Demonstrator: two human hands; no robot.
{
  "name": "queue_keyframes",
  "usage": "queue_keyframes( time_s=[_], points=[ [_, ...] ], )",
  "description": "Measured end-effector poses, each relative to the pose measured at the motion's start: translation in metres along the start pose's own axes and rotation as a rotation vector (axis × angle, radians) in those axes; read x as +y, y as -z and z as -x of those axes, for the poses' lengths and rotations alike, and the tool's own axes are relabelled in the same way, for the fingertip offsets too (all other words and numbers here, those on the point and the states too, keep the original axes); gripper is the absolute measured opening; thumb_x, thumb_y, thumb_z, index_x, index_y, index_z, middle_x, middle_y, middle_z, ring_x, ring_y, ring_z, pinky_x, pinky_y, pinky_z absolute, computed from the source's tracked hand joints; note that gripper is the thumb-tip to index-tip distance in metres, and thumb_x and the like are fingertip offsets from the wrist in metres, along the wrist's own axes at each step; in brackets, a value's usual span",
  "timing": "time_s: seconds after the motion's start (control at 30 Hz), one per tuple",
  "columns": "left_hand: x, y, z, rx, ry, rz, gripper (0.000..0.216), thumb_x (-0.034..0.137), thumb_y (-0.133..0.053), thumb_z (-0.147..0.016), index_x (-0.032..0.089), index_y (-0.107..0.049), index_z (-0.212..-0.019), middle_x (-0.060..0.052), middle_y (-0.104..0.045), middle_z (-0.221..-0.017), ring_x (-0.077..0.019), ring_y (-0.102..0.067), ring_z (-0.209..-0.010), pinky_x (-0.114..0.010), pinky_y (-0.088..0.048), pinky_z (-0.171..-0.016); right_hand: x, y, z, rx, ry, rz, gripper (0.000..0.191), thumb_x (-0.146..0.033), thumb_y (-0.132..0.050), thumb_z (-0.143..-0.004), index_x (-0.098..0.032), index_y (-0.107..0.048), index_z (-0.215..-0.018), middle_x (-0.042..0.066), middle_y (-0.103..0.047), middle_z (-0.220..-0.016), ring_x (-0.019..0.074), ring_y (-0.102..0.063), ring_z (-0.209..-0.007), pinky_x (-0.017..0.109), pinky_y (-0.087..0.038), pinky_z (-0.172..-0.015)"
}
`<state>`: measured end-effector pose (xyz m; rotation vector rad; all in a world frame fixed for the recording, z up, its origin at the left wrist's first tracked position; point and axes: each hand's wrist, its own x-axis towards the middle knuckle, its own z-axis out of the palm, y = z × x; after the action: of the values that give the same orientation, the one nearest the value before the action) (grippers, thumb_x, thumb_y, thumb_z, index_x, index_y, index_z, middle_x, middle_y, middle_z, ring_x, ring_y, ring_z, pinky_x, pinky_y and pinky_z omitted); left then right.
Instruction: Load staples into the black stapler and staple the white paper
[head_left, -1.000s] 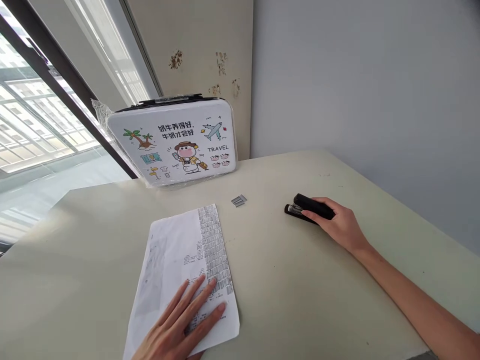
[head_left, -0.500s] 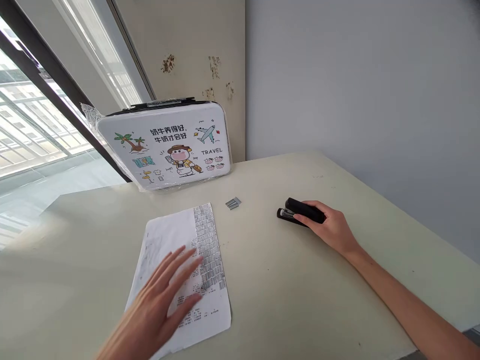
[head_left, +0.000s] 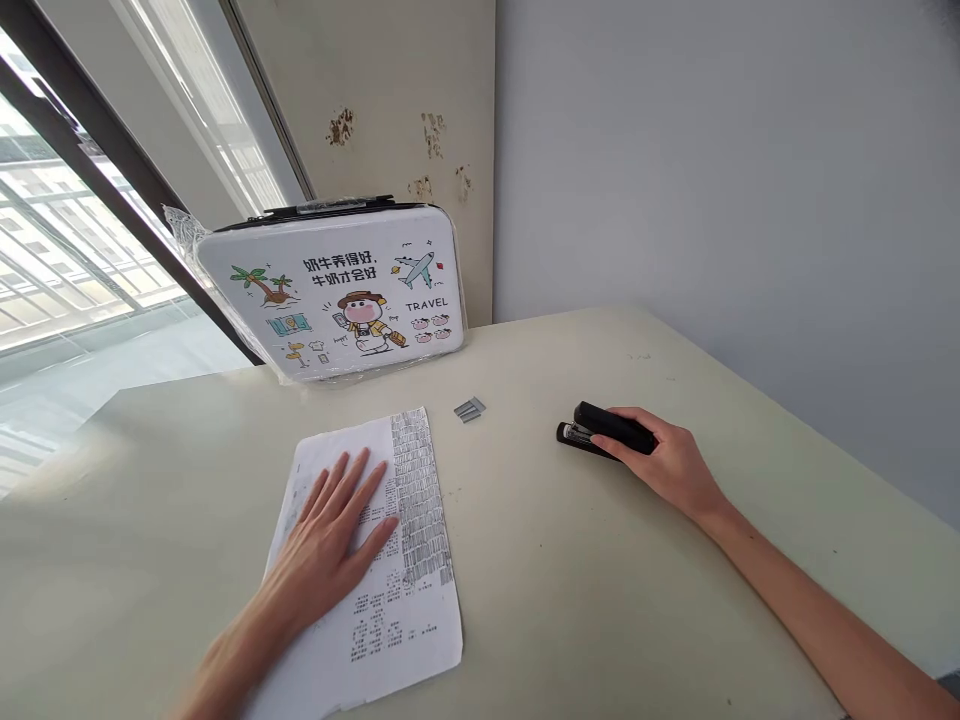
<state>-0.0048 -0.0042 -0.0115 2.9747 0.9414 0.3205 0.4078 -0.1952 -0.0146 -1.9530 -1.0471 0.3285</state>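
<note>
Presses the left hand (head_left: 330,535) flat on a printed sheet of paper (head_left: 409,610) in the lower left-centre of the frame, palm down, fingers straight and slightly spread, gripping nothing. Covers the upper middle of the sheet with that hand, fingertips reaching towards its far edge, just beside a dense band of dark print along the right side. Below the hand, a few short blocks of small text, too small to read. Sheet lying flat on the pale table (head_left: 600,610), tilted a little, its lower left corner running out of the bottom of the frame.

Grasps a black stapler (head_left: 604,432) with the right hand (head_left: 671,465), right of centre: fingers curled over the top of the rear half, thumb along the near side. Stapler resting on the table, its nose pointing towards the left of the frame, top arm slightly raised, a little metal showing at the front. Well apart from the sheet.

Between sheet and stapler, somewhat further up the frame, a short strip of staples (head_left: 469,409) lying alone on the table, touched by neither hand.

At the back of the table, upper left of centre, a white carry case (head_left: 334,290) with cartoon drawings and the word "TRAVEL", wrapped in clear plastic, standing on edge and leaning against the stained wall (head_left: 390,90). At the far left, a window (head_left: 60,240).
</note>
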Motion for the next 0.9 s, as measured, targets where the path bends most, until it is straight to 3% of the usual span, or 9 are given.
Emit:
queue_keyframes(
  time_s=[0.3,0.67,0.77,0.9],
  points=[
    [-0.01,0.0,-0.014,-0.044,0.019,0.022,0.065,0.054,-0.043,-0.107,0.032,-0.027,-0.166,-0.004,-0.019,-0.174,-0.034,-0.014,-0.16,-0.063,-0.021,-0.126,-0.004,0.001,0.002,-0.075,0.0,-0.017,0.043,-0.064,-0.074,-0.082,-0.031,-0.075,-0.11,0.002,-0.079,-0.1,0.0246,-0.072,-0.083,0.034,-0.057,-0.066],
    [-0.011,-0.001,-0.019,-0.01,0.022,0.027,0.061,0.052,-0.042,-0.108,0.031,-0.033,-0.164,-0.004,-0.024,-0.172,-0.0337,-0.018,-0.159,-0.062,-0.022,-0.126,-0.003,-0.001,0.004,-0.08,0.036,-0.021,0.045,-0.065,-0.074,-0.082,-0.03,-0.075,-0.11,0.002,-0.079,-0.101,0.0252,-0.072,-0.083,0.035,-0.057,-0.066],
    [0.001,0.001,-0.01,0.006,-0.01,0.023,0.063,0.05,-0.044,-0.107,0.033,-0.029,-0.165,-0.004,-0.024,-0.172,-0.0346,-0.02,-0.158,-0.062,-0.023,-0.126,-0.004,-0.002,0.004,-0.07,0.008,-0.034,0.045,-0.066,-0.075,-0.081,-0.031,-0.076,-0.11,0.002,-0.079,-0.098,0.0244,-0.071,-0.079,0.034,-0.056,-0.064],
    [0.044,0.006,0.016,0.026,-0.098,0.029,0.072,0.047,-0.051,-0.104,0.032,-0.021,-0.167,-0.004,-0.023,-0.173,-0.0358,-0.021,-0.158,-0.062,-0.026,-0.125,-0.007,-0.001,0.002,0.023,-0.051,-0.09,0.047,-0.065,-0.076,-0.079,-0.03,-0.076,-0.11,0.002,-0.079,-0.093,0.0235,-0.069,-0.073,0.033,-0.054,-0.06]
  ],
)
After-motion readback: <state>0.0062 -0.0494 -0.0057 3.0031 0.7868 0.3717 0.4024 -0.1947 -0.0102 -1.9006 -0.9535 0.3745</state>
